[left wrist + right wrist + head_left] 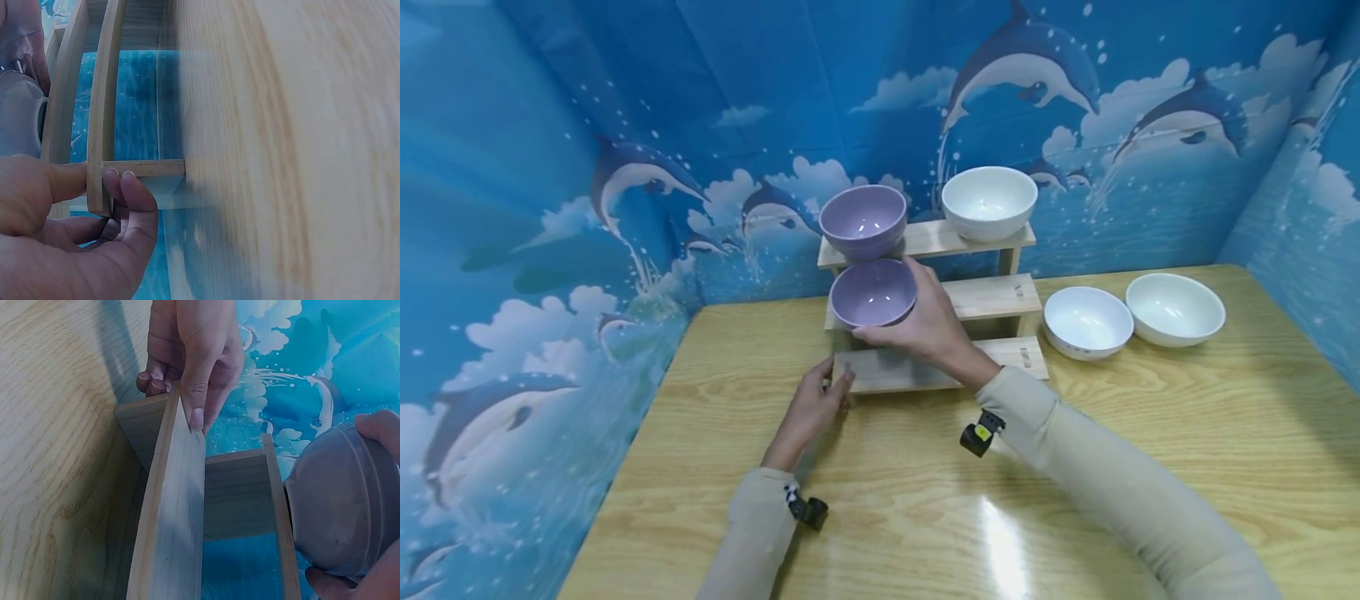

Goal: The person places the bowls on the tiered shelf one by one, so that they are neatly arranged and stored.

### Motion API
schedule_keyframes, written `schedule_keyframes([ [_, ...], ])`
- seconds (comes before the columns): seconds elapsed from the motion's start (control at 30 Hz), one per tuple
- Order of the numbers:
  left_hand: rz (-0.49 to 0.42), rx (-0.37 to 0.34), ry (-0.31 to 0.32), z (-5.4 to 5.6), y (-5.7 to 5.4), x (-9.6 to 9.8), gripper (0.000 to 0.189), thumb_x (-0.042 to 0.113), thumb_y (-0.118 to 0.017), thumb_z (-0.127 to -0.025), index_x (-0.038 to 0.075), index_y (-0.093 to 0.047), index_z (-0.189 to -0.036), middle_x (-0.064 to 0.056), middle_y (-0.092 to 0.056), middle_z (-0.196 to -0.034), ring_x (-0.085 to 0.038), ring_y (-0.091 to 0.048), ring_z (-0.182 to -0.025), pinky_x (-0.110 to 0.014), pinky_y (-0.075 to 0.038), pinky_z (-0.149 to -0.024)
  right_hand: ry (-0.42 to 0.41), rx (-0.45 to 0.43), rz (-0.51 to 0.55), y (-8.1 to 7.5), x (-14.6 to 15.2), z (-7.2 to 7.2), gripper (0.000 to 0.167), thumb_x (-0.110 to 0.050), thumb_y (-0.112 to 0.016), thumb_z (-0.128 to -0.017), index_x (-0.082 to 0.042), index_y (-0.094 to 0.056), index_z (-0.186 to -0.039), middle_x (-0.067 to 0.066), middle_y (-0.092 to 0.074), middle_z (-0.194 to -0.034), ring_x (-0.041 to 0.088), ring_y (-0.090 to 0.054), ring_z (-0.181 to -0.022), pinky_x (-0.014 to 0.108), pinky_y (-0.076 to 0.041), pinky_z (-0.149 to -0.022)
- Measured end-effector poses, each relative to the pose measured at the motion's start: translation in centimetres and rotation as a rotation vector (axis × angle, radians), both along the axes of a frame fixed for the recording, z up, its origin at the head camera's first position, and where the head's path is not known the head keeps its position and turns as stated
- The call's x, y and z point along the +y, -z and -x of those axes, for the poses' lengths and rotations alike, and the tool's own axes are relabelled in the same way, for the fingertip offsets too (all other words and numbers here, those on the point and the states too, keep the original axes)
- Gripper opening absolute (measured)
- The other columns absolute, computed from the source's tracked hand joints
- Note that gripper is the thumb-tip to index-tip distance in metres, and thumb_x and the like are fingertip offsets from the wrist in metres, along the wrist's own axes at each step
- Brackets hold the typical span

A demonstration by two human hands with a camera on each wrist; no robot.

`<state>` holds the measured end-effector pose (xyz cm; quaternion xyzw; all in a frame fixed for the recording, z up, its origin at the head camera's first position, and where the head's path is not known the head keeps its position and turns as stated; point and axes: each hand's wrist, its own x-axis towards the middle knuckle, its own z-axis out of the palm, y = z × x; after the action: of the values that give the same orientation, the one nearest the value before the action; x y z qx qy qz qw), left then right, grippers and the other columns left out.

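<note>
A three-tier wooden step rack (992,297) stands against the back of the table. My right hand (931,323) grips a purple bowl (874,293) by its right side, at the left end of the middle step. In the right wrist view the purple bowl (344,503) has its base at that step, with fingers on both sides of it. My left hand (812,408) pinches the left end of the lowest step; the left wrist view shows thumb and curled fingers around the board (100,137). On the top step sit another purple bowl (863,221) and a white bowl (990,202).
Two more white bowls stand on the table right of the rack, a nearer one (1087,322) and one farther right (1175,309). Blue dolphin-print sheeting (850,92) encloses the back and sides of the wooden table (910,508).
</note>
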<state>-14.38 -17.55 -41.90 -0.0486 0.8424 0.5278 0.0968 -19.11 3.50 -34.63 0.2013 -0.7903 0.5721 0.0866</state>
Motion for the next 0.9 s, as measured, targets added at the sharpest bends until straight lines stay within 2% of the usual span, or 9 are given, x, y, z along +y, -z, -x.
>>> schedule_keyframes([
  [0.37, 0.03, -0.024, -0.008, -0.15, -0.16, 0.04, 0.065, 0.03, -0.052, -0.108, 0.006, -0.024, -0.161, -0.014, -0.046, -0.133, -0.022, -0.061, -0.086, -0.037, -0.054, -0.074, -0.008, -0.016, -0.013, -0.17, 0.2, -0.3, 0.114, -0.033, -0.098, -0.065, -0.012, -0.034, -0.156, 0.01, -0.044, -0.147, 0.024, -0.044, -0.132, 0.046, -0.043, -0.106],
  [0.73, 0.018, -0.011, -0.011, -0.1, -0.2, 0.06, 0.064, 0.029, -0.053, -0.107, 0.006, -0.025, -0.16, -0.014, -0.047, -0.129, -0.022, -0.061, -0.085, -0.037, -0.055, -0.074, -0.011, -0.027, -0.028, -0.51, 0.37, -0.44, 0.116, -0.034, -0.098, -0.065, -0.012, -0.031, -0.158, 0.01, -0.042, -0.149, 0.025, -0.042, -0.134, 0.047, -0.041, -0.109],
  [0.9, 0.025, -0.011, -0.009, -0.08, -0.14, 0.01, 0.063, 0.03, -0.053, -0.107, 0.008, -0.026, -0.161, -0.014, -0.05, -0.123, -0.022, -0.061, -0.086, -0.037, -0.056, -0.074, 0.007, -0.061, -0.048, -0.52, 0.67, -0.76, 0.116, -0.035, -0.097, -0.067, -0.011, -0.03, -0.158, 0.012, -0.04, -0.15, 0.026, -0.041, -0.134, 0.048, -0.04, -0.11],
])
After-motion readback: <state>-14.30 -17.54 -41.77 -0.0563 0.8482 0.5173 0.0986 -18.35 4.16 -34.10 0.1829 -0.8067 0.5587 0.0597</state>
